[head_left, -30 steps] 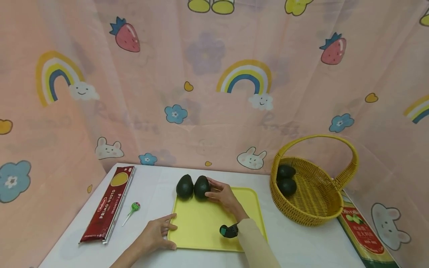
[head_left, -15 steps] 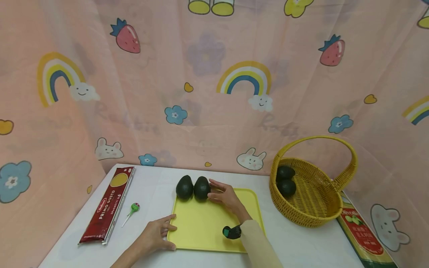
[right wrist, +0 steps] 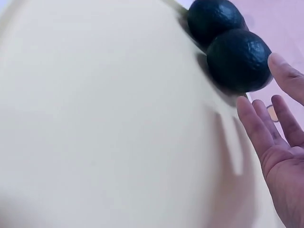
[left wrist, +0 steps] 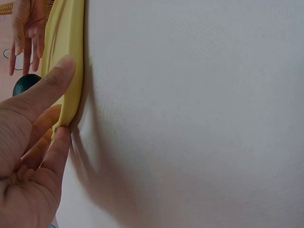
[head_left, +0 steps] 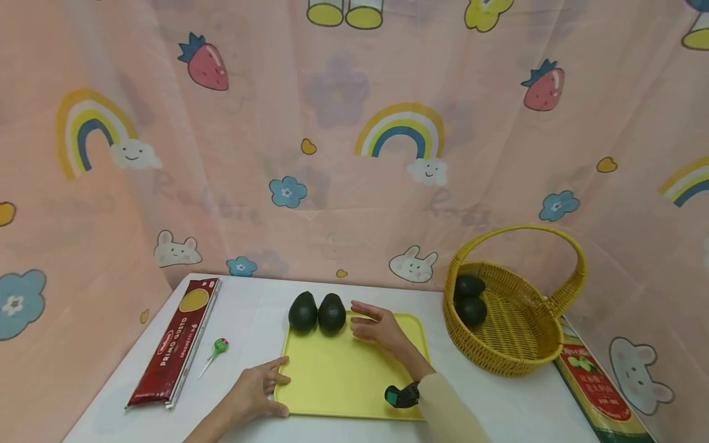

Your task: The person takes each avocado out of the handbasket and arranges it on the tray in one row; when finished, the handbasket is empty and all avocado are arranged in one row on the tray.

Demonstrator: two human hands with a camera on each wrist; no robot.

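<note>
Two dark green avocados stand side by side at the far left part of the yellow tray (head_left: 338, 381), the left avocado (head_left: 303, 312) close against the right avocado (head_left: 332, 314). My right hand (head_left: 382, 332) is over the tray just right of them, fingers spread and apart from the fruit, holding nothing. In the right wrist view, its fingertips (right wrist: 244, 102) show a gap to the nearer avocado (right wrist: 240, 61). My left hand (head_left: 255, 391) grips the tray's near left corner, with the thumb (left wrist: 57, 78) on the near rim and fingers at the left edge.
A yellow wicker basket (head_left: 512, 369) with two dark avocados (head_left: 470, 312) inside stands right of the tray. Left lie a red spaghetti packet (head_left: 177, 341) and a green lollipop (head_left: 220, 346). An olive oil package (head_left: 600, 387) lies at the far right. A patterned pink cloth (head_left: 332, 240) hangs behind.
My right hand has drawn back rightward from the right avocado, letting go of it, and its fingers have opened out. The left hand stays at the tray corner; both avocados keep their places.
</note>
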